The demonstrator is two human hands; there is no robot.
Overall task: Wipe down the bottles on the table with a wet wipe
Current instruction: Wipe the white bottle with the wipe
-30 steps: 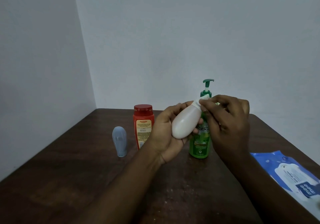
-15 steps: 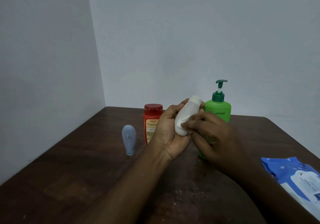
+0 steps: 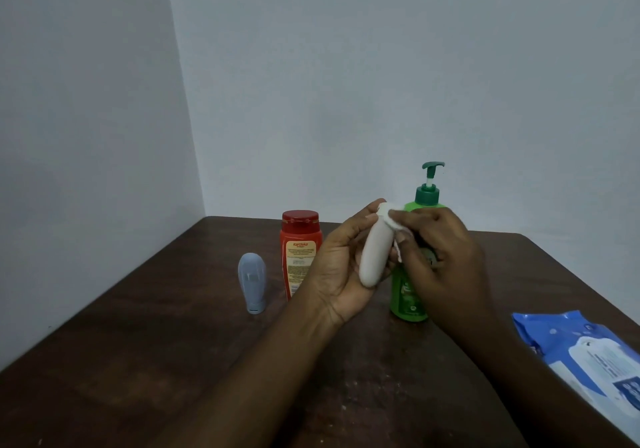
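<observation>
White bottle [image 3: 375, 257] in left hand [image 3: 337, 273]; right hand [image 3: 446, 253] pinches wipe [image 3: 394, 220] against it.

The left hand [image 3: 341, 267] curls round a white bottle [image 3: 375, 257]; the right hand [image 3: 441, 257] pinches a wipe [image 3: 394, 221] in its fingers [image 3: 414, 219], close beside the left fingers.

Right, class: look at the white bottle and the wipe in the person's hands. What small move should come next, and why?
Probably slide the wet wipe down the white bottle towards its rounded base. The right hand holds the wipe against the cap end, the left hand grips the bottle off the table, and the body below the wipe is uncovered.
</observation>
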